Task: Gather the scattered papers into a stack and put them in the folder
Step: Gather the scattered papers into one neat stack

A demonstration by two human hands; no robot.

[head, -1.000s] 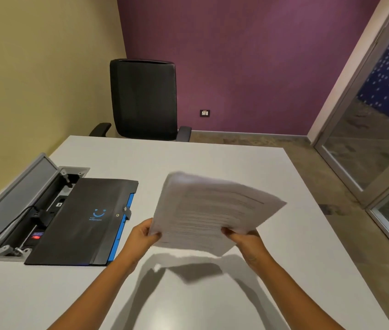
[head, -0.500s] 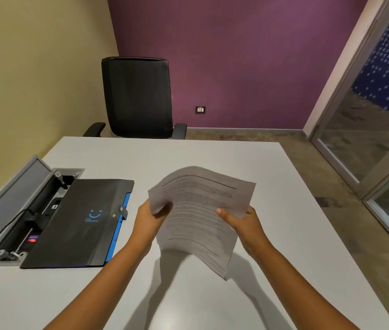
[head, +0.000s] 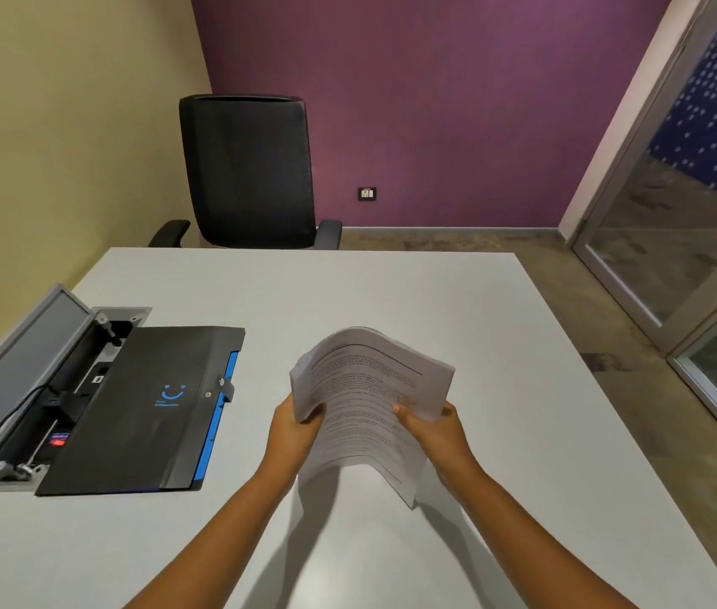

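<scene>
Cable box: the grey flip-lid cable box (head: pixel 18 380) is standing open at the far left, its lid tilting up beside the folder.
Folder: the flat black folder with a blue edge (head: pixel 141 410) is lying closed on the white table (head: pixel 392 301), its left side overlapping the box, so you will need a free hand to open it.
Left hand: your left hand (head: pixel 293 432) is pinching the left edge of the papers, fingers curling narrowly.
Papers: the white printed papers (head: pixel 370 402) are being held above the table, gathered and bowing, probably for squaring.
Right hand: your right hand (head: pixel 436 432) is gripping the right edge, thumb on top.
Room: bare table is lying between papers and folder; the right table edge is staying well apart.
</scene>
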